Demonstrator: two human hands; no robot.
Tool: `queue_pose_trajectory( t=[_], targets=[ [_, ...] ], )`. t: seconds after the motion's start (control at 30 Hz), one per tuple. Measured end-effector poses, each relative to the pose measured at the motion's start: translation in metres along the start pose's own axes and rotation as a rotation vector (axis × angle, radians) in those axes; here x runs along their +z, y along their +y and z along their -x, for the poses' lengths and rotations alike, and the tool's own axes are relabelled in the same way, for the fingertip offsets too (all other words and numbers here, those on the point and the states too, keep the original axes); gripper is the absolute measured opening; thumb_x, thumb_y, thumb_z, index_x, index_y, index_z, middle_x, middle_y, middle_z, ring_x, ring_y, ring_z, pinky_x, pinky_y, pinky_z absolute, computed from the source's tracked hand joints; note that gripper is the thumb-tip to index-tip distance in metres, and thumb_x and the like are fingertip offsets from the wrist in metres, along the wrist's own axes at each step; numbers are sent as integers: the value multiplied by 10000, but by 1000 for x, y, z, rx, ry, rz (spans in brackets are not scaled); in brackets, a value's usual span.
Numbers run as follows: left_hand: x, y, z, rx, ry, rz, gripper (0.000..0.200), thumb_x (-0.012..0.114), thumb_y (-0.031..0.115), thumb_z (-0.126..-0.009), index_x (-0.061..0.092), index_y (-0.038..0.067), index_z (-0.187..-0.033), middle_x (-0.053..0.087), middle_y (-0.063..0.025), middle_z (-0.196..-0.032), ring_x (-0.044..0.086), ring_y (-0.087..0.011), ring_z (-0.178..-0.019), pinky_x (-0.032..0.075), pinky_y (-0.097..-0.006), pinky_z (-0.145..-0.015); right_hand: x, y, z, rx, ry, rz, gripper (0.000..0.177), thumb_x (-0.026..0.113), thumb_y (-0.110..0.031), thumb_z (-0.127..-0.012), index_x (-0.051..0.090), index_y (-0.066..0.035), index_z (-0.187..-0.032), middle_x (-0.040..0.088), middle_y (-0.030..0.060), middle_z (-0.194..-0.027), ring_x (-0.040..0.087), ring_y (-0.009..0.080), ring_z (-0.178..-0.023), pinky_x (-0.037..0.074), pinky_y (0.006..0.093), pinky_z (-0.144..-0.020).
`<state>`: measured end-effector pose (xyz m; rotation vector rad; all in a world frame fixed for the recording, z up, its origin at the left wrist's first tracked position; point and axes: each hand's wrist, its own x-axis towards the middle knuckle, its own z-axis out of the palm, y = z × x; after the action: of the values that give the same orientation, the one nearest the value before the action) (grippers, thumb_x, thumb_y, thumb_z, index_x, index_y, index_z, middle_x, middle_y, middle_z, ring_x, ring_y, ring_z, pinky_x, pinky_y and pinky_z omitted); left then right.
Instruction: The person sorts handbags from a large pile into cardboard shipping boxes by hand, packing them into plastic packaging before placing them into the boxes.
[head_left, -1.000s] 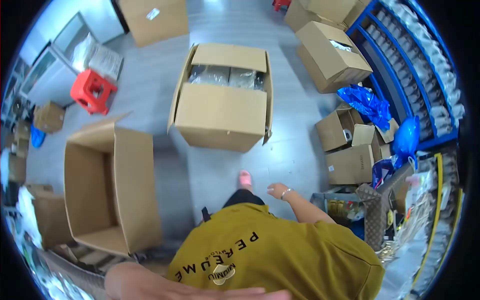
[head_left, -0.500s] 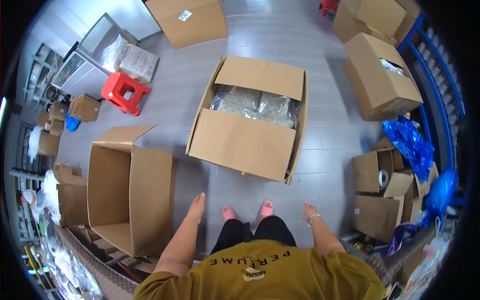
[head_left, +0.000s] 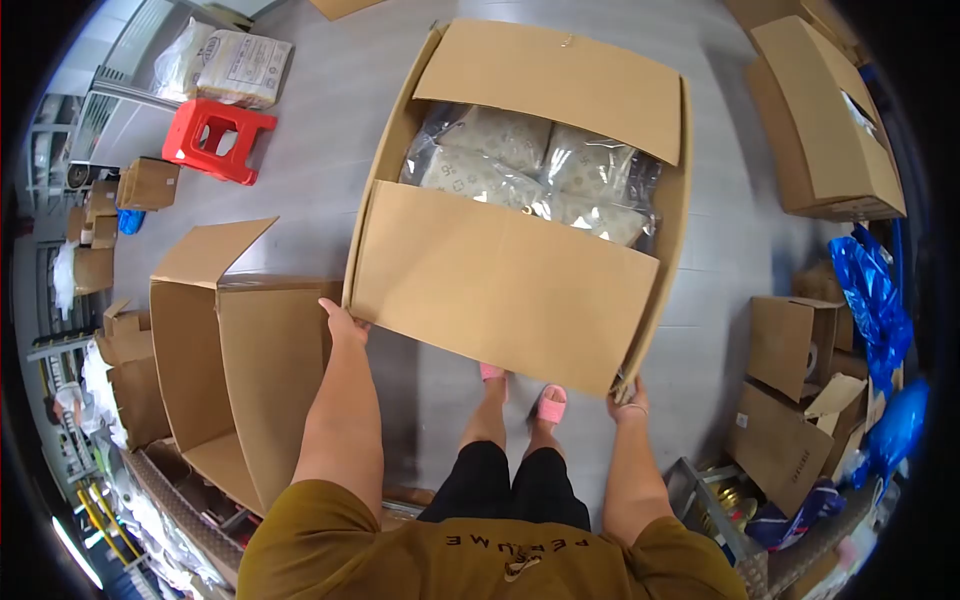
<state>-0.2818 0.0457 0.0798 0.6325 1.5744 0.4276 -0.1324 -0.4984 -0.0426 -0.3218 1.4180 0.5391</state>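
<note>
The floor (head_left: 720, 250) is gray and smooth, with thin straight lines on it and a bright shine near the top. The big brown cardboard box (head_left: 500, 270) is in the middle, in front of the person. Its top is partly open. Two wide flaps leave a gap, and clear plastic bags (head_left: 485, 175) with pale, patterned things in them show inside.

The two hands are far apart. The left hand (head_left: 345, 320) touches the near left corner of the box, with the thumb out to the side. The right hand (head_left: 628, 402) is at the near right corner. The box hides some of the fingers, so I cannot tell how tight they hold.

The pink sandals (head_left: 551, 404) are on the floor, close to the near side of the box. On the left is a tall open box (head_left: 280, 390), and farther up is a red plastic stool (head_left: 215, 142) near a white printed sack (head_left: 243, 68). On the right is a closed-in brown carton (head_left: 825, 130) with a small gap on top. Below it are shiny blue plastic (head_left: 870, 290) and an open small box (head_left: 783, 340).
</note>
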Motion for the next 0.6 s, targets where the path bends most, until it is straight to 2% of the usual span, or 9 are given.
queue_pose_trajectory(
  t=[0.07,0.13,0.2,0.27,0.3,0.4,0.47,0.53,0.6],
  targets=[
    [-3,10,-8,-5,15,55,831,217,689,-815,287,35,-1323,329,-108,-1366,332,-256,-1236,276,-454,-975,-15,-39,-19,77,156,-180,392,530,-345,-816,518,-66,-1091,588,86,-1063,548,273,-1003,447,456,-855],
    [2,11,-18,-37,9,164,840,217,692,-812,270,39,-1338,301,-100,-1384,325,-261,-1242,260,-429,-1008,-5,-31,10,-423,108,-73,482,550,-394,-798,482,-77,-1155,562,80,-1124,526,269,-1047,412,449,-907],
    [4,13,-31,-21,64,197,843,228,694,-808,277,36,-1334,304,-103,-1381,334,-266,-1236,263,-427,-1012,7,-26,64,-522,24,-254,584,571,-453,-775,441,-82,-1207,517,81,-1197,477,278,-1118,374,441,-949],
    [4,17,-42,35,180,274,849,249,698,-802,293,31,-1325,309,-109,-1376,351,-276,-1222,267,-422,-1020,18,-9,116,-638,-14,-213,724,541,-529,-774,339,-53,-1281,371,107,-1332,359,269,-1219,280,433,-1019],
    [3,19,-41,30,172,272,849,249,698,-802,293,31,-1325,309,-109,-1376,351,-276,-1222,267,-422,-1020,15,0,135,-686,-13,-131,748,535,-544,-773,316,-55,-1296,342,103,-1350,336,269,-1235,269,426,-1027],
    [-8,28,-23,-15,-80,627,844,303,698,-790,322,34,-1311,341,-113,-1354,362,-268,-1214,286,-390,-1015,18,55,197,-843,27,120,782,560,-525,-764,271,-65,-1325,297,102,-1378,290,270,-1265,254,401,-1036],
    [-18,33,-10,94,-93,805,766,357,646,-813,360,43,-1285,382,-109,-1324,355,-249,-1217,302,-375,-1009,-2,85,210,-1001,-159,620,797,594,-472,-758,249,-44,-1335,278,127,-1384,262,289,-1275,231,416,-1041],
    [-32,29,10,130,-154,801,682,359,588,-843,384,49,-1259,383,-105,-1322,355,-247,-1218,303,-372,-1007,-7,114,232,-1209,111,2123,777,587,-434,-760,257,-17,-1326,253,162,-1387,241,322,-1280,197,461,-1043],
    [-39,30,25,230,-292,754,516,363,471,-903,432,60,-1207,386,-99,-1318,356,-242,-1221,306,-365,-1003,31,133,210,-1499,-411,2057,899,663,-449,-674,248,12,-1325,382,239,-1272,262,350,-1257,129,482,-1057]
  ],
)
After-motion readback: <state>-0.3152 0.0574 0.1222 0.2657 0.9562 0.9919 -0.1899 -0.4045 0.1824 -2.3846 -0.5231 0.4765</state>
